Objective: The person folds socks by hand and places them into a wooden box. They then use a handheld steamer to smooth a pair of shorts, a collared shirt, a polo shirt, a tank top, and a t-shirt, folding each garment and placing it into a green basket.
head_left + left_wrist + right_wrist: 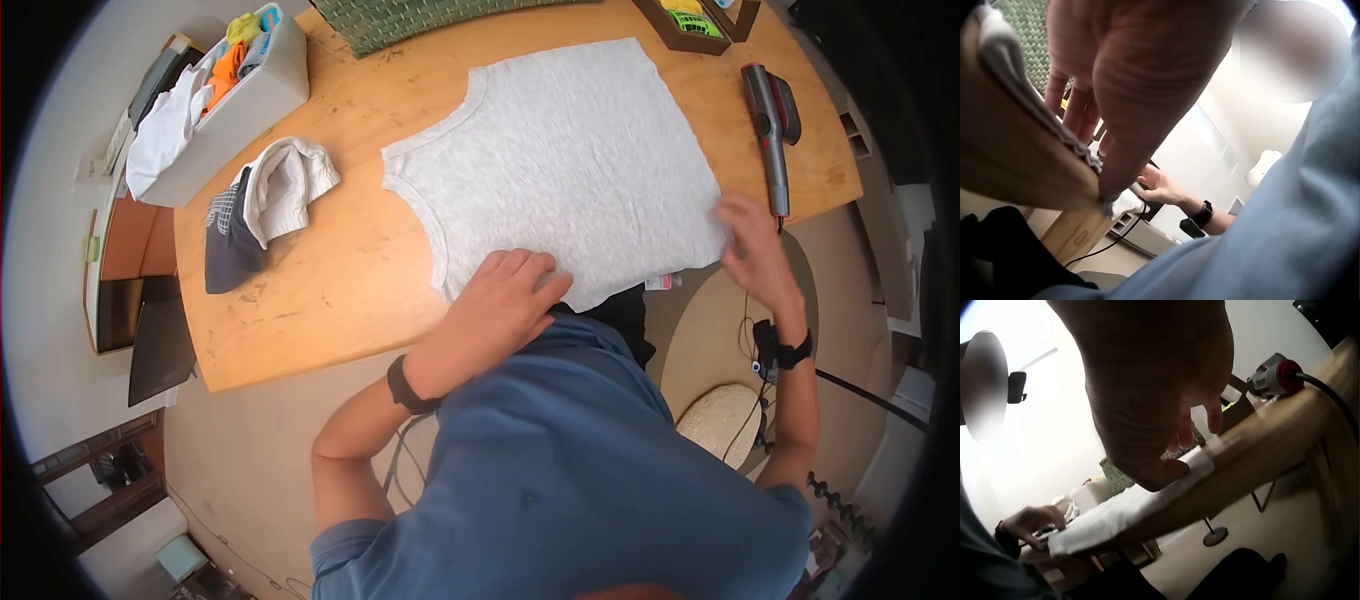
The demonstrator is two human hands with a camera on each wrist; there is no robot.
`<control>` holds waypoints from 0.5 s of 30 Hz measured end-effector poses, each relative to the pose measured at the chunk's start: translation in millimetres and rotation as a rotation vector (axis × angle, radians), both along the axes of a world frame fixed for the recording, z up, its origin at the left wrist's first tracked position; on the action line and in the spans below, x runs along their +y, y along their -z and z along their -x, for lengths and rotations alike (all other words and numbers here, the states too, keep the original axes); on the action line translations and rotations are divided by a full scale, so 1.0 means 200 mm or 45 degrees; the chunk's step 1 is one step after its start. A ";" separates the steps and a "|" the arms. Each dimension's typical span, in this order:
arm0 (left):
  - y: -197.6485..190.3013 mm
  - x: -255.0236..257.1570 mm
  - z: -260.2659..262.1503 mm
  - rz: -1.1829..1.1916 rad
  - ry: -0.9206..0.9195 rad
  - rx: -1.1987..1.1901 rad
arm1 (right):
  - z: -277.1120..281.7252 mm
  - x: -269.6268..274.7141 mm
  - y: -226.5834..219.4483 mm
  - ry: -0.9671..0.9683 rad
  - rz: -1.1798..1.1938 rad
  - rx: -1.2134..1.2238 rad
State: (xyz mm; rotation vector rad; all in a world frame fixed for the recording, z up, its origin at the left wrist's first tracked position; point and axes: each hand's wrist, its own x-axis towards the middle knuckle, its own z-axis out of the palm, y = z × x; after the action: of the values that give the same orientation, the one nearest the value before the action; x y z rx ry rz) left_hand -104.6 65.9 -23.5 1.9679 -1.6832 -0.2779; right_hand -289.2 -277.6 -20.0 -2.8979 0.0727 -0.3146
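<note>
A light grey sleeveless top (pixel 560 160) lies spread on the wooden table, its neckline toward the left and its hem toward the right. My left hand (pixel 503 300) rests on the near edge of the top, fingers loosely bent over the fabric. At the near right corner of the hem is my right hand (pixel 755 250), slightly blurred in the head view. In the right wrist view the right hand's thumb (pixel 1163 474) and fingers are apart, close over the cloth (pixel 1110 519) at the table edge. Neither hand grips the fabric.
A grey and red handheld appliance (pixel 768 140) with a cord lies at the right of the table (pixel 330 330). On the left are a dark and white cap (pixel 260 205) and a white bin (pixel 235 125) of clothes. A green woven basket (pixel 420 22) and a brown box (pixel 690 38) stand behind.
</note>
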 end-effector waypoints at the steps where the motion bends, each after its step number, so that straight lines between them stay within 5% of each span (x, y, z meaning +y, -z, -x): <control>1: 0.03 -0.02 0.03 0.000 -0.039 -0.076 | 0.01 0.05 0.00 -0.106 0.002 0.085; 10: 0.11 -0.04 0.01 0.148 -0.067 -0.061 | 0.11 0.02 0.18 -0.212 0.077 -0.263; 15: 0.02 0.02 0.00 0.117 -0.156 0.223 | 0.15 -0.02 0.14 0.011 -0.499 -0.201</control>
State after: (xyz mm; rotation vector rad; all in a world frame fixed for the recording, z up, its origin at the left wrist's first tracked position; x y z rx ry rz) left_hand -103.8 69.5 -26.9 1.9114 -1.4347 -0.3121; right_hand -319.7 -281.4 -48.6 -2.4780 0.1069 -0.4711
